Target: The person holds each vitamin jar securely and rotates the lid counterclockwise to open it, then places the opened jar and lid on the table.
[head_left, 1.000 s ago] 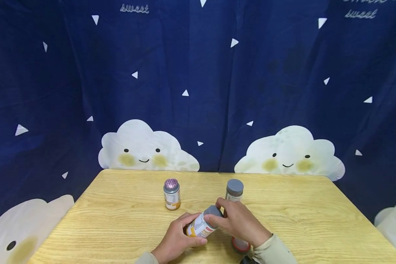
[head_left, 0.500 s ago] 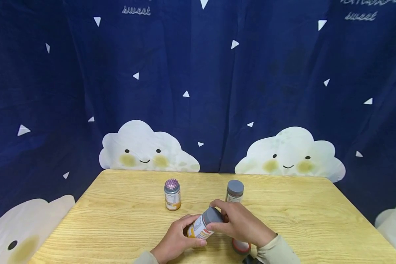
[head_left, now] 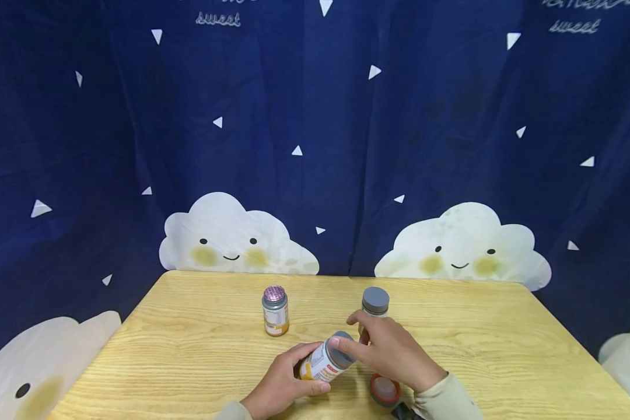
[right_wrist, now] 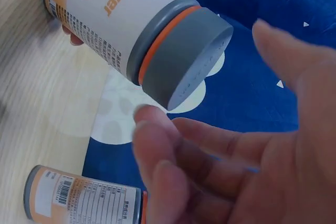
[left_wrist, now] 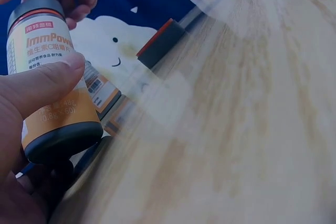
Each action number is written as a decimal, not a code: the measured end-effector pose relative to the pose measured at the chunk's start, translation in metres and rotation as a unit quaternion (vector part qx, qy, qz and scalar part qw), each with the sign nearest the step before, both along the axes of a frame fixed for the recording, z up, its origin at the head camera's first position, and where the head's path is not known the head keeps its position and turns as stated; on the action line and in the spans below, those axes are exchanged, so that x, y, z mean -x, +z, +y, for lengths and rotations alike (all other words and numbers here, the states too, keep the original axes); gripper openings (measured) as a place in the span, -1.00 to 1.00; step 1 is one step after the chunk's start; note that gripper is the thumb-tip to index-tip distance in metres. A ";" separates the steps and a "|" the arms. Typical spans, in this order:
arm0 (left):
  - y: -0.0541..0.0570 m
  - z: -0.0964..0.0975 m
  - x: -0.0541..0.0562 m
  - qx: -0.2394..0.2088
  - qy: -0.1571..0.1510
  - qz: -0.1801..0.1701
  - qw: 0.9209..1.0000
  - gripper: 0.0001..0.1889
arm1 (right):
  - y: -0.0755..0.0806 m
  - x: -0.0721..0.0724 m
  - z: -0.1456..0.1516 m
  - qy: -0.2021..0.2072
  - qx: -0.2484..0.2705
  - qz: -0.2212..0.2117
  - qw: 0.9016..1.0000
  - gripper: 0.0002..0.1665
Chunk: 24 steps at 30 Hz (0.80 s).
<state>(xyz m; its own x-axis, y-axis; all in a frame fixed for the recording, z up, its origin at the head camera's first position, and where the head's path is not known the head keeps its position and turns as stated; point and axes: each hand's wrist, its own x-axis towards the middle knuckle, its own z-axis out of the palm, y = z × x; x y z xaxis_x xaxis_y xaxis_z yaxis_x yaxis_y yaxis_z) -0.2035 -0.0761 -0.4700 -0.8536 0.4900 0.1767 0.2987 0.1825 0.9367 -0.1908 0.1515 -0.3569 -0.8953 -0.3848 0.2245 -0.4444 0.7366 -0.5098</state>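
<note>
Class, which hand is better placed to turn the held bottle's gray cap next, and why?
Probably the right hand: it is beside the gray cap, holding nothing, while the left hand grips the bottle.

Three cylindrical plastic bottles (head_left: 320,363) with white-and-orange labels, one loose round grey lid (head_left: 385,389) with red rim, two bare hands (head_left: 284,378), and, edges cropped, seemingly four white printed clouds (head_left: 233,239).
</note>
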 end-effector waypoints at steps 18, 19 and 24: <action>0.001 0.000 -0.002 0.003 0.002 0.012 1.000 -0.37 | -0.002 -0.001 -0.002 0.023 0.008 0.030 0.999 -0.51; 0.001 0.000 -0.002 0.004 0.004 0.016 1.000 -0.37 | -0.002 -0.001 -0.002 0.028 0.007 0.031 0.999 -0.52; 0.002 0.001 -0.002 0.006 0.009 0.029 1.000 -0.38 | 0.000 -0.001 0.000 0.050 0.005 0.020 0.999 -0.55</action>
<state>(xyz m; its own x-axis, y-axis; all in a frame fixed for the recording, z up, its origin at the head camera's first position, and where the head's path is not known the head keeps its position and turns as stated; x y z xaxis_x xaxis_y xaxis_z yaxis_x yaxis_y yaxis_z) -0.2014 -0.0754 -0.4676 -0.8507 0.4771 0.2206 0.3497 0.2002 0.9152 -0.1896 0.1512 -0.3569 -0.8425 -0.4698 0.2637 -0.5361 0.6829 -0.4963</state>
